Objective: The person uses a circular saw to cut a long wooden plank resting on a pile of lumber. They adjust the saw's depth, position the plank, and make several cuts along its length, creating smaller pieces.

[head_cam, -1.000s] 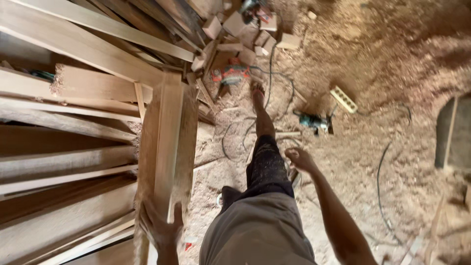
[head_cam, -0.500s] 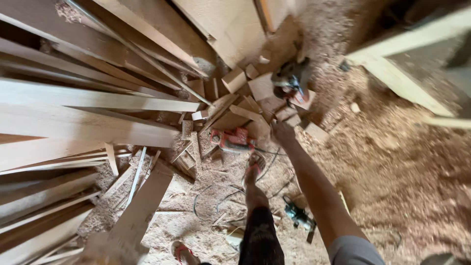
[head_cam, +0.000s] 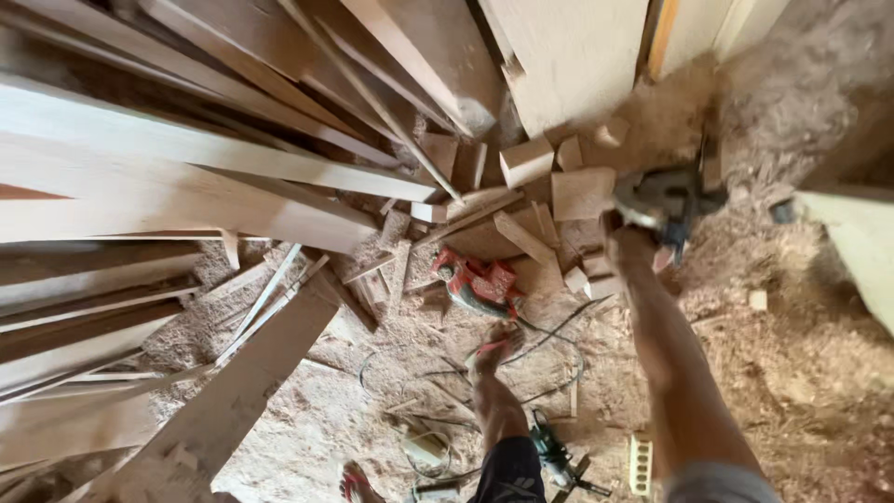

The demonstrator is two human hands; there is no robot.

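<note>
The right hand (head_cam: 626,240) is stretched out toward two o'clock, and its fingers are clenched around a dark, blurred power tool (head_cam: 666,200) that hangs just above the pile of offcut blocks (head_cam: 582,191) near the wall. The blur keeps me from telling what kind of tool it is, or exactly which part the fingers wrap; it looks like the rear handle. The left hand is out of sight, so I cannot say whether it is released or holding something.

A tool of that build I would judge heavy for one hand and nose-heavy, rigid, with a hard casing that sawdust makes slippery. The handle is the sound place to take it, well away from the working end, and any trailing cord wants watching.

Underfoot everything is loose. The floor (head_cam: 801,373) is deep in sawdust and shavings. A red power tool (head_cam: 480,284) lies at twelve o'clock from the forward foot (head_cam: 494,346), close to the toes, with a black cable (head_cam: 549,349) looping round that foot. A green tool (head_cam: 554,456) lies near the leg at about five o'clock from that foot, and a pale perforated brick (head_cam: 640,463) sits just beside the right arm. Long planks (head_cam: 214,177) fan out from nine to eleven o'clock, and one broad board (head_cam: 233,391) slants down toward seven o'clock.
</note>
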